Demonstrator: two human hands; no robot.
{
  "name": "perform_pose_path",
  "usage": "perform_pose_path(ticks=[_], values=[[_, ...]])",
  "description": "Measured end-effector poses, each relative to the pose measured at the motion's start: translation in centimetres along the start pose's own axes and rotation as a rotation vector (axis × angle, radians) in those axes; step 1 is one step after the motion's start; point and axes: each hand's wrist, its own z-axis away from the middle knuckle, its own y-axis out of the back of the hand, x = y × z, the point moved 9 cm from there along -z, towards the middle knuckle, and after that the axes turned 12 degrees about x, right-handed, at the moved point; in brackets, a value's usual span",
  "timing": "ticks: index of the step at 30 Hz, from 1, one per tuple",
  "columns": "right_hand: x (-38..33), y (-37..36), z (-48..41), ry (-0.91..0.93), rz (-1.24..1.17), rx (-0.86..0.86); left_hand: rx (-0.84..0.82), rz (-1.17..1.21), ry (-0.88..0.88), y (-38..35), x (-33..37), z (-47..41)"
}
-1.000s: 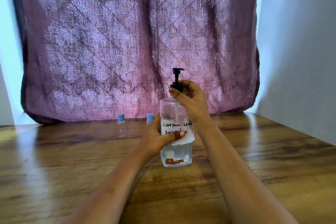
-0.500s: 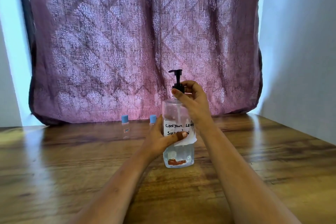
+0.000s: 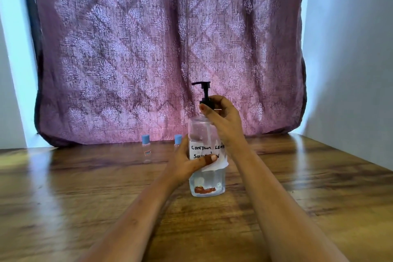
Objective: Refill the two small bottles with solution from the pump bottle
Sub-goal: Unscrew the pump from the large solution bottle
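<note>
While the left hand (image 3: 187, 161) clasps the pump bottle (image 3: 207, 168), the right hand (image 3: 223, 117) pinches its collar.

— That curtain (image 3: 170, 53) is a dusty mauve, isn't it, with paler lilac diamonds and floral medallions all over.

— Yes, and the table (image 3: 85, 198) is warm brown woodgrain with darker streaks.

— The pump bottle (image 3: 205, 176) is clear, black pump head (image 3: 203, 91) on top, white label (image 3: 207, 152) with black handwriting, a reddish patch low down.

— Both small bottles (image 3: 146, 152) are clear with light-blue caps (image 3: 145, 139).
</note>
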Motion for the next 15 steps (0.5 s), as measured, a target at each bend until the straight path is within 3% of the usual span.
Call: perform_pose_path(ticks=[5,15], values=[[0.24,0.08,0.08,-0.027,-0.144,-0.008,-0.006,0.004,0.003,0.04,0.04,0.08],[0.0,0.06,0.09,0.008,-0.026,0.01,-0.021,0.038,0.007,-0.11,0.08,0.22]])
